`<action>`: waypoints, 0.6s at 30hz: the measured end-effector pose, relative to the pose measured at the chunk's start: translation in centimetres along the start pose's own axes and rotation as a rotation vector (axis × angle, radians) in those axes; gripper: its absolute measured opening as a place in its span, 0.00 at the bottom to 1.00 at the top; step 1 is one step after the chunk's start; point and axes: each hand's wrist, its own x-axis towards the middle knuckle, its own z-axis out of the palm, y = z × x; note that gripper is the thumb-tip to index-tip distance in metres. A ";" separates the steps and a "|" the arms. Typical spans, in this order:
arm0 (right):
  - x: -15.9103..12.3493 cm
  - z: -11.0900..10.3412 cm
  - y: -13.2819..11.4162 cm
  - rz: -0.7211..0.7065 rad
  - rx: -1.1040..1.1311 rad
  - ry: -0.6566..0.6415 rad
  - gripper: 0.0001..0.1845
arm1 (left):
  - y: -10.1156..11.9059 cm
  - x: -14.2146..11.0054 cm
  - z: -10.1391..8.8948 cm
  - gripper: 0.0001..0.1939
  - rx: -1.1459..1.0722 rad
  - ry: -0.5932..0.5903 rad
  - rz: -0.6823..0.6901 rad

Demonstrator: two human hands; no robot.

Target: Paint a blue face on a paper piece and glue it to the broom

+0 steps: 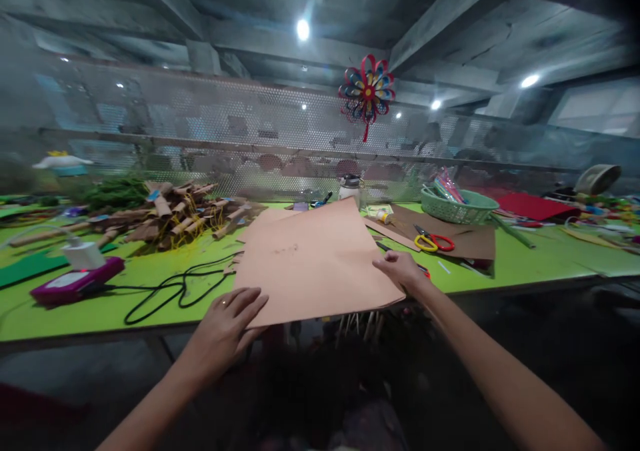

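Note:
A large sheet of light brown paper (310, 264) lies over the table's front edge, its far right corner raised. Faint marks show left of its middle. My left hand (233, 318) is closed on the near left corner, fingers on top and thumb beneath. At the right edge, my right hand (400, 270) pinches the sheet between thumb and fingers. Just beyond that hand lie scissors (434, 240) with yellow and red handles, resting on darker brown paper (470, 234). Part of another tool with a red end is hidden behind my right hand.
On the green table (280, 211) a purple power strip (77, 281) with a white plug and black cord sits left. Behind it are piled brown paper rolls (185, 214). A bottle (349, 186), a green basket (457, 204) and red sheets (537, 206) stand farther back, before a mesh partition (240, 124).

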 end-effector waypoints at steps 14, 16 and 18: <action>-1.8 -0.6 0.2 -0.078 0.401 0.246 0.26 | 1.0 -0.1 0.3 0.28 0.051 -0.041 -0.114; -1.7 -1.4 0.4 -0.033 0.514 0.276 0.26 | 1.2 -0.1 0.3 0.30 0.070 -0.049 -0.129; -1.3 -2.6 0.7 0.020 0.632 0.325 0.26 | 1.3 -0.1 0.3 0.31 0.081 -0.060 -0.139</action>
